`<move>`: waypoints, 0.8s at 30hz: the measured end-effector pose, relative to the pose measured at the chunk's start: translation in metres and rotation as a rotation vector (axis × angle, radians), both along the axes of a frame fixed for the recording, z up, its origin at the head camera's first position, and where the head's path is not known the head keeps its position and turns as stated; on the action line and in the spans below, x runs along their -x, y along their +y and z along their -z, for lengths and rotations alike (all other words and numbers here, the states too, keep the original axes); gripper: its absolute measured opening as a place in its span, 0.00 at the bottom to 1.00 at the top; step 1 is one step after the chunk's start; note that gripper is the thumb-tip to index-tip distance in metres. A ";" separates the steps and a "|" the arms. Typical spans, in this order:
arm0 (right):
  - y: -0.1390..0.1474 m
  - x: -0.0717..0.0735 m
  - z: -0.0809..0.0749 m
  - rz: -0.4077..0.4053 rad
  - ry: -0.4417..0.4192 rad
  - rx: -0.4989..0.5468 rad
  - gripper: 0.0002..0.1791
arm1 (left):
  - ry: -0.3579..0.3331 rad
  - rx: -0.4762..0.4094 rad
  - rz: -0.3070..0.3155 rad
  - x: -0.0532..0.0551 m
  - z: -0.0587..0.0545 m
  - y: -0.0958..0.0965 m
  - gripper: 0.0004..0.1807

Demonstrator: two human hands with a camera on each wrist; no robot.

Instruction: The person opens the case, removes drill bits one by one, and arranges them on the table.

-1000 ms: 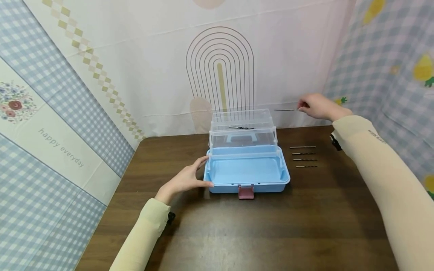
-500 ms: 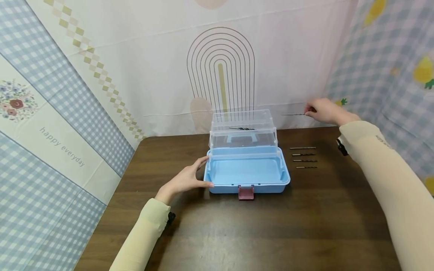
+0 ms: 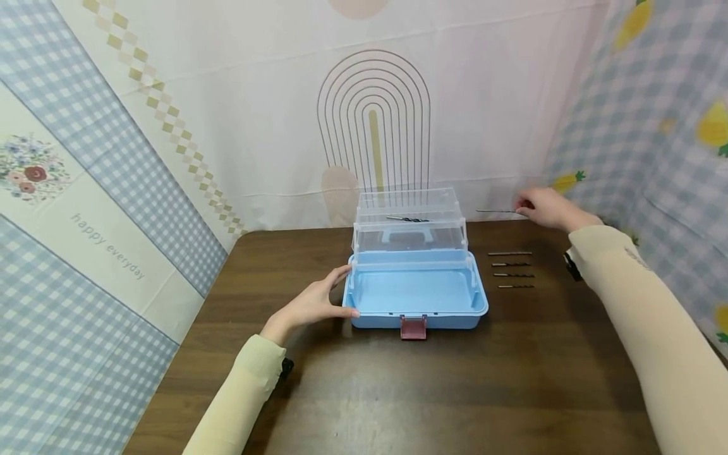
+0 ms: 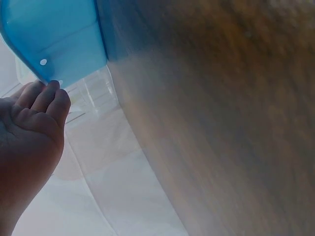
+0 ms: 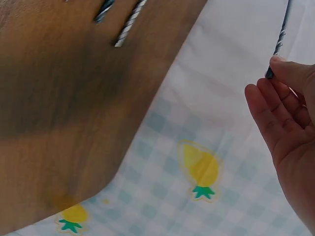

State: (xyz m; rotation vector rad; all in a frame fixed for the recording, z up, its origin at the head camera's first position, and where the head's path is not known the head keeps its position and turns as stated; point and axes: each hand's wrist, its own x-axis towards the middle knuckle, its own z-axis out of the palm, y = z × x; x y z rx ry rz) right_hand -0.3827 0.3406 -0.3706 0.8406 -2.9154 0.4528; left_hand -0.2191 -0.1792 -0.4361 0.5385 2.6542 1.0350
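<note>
A blue toolbox (image 3: 409, 321) with raised clear trays stands on the table. My left hand (image 3: 311, 304) holds its front left corner, thumb at the front rim and fingers at the side; in the left wrist view those fingertips (image 4: 59, 98) meet the blue wall. Beyond the table's back edge, right of the box, my right hand (image 3: 545, 207) pinches a thin drill bit (image 3: 493, 210) by its fluted end. The bit points left, apart from the table. Several more drill bits (image 3: 509, 254) lie in a column below that hand. Another drill bit (image 3: 407, 219) rests in a clear tray (image 3: 406, 201).
A brown wooden table (image 3: 364, 392) carries everything, with printed cloths hanging behind and on both sides. The toolbox's pink latch (image 3: 413, 328) hangs down at the front. The clear trays rise behind the blue base, between the two hands.
My right hand has moved rightward and then down toward the table with the drill bit in its fingers. The left hand stays on the toolbox. The head view has shifted slightly.
</note>
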 end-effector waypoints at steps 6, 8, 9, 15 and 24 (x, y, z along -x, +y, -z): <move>0.013 -0.001 0.017 0.040 -0.034 0.005 0.05 | 0.007 0.000 -0.004 0.000 0.001 0.000 0.59; 0.016 -0.002 0.024 0.052 -0.054 0.011 0.06 | 0.004 -0.001 -0.002 0.000 0.001 0.000 0.59; 0.018 -0.002 0.028 0.056 -0.055 0.013 0.06 | 0.001 -0.003 -0.002 -0.001 0.001 0.001 0.59; 0.025 -0.001 0.046 0.049 -0.083 0.029 0.07 | -0.009 -0.011 0.000 -0.001 0.002 0.002 0.59; 0.022 0.001 0.065 0.042 -0.098 0.018 0.06 | 0.006 -0.003 -0.010 0.000 0.002 0.000 0.58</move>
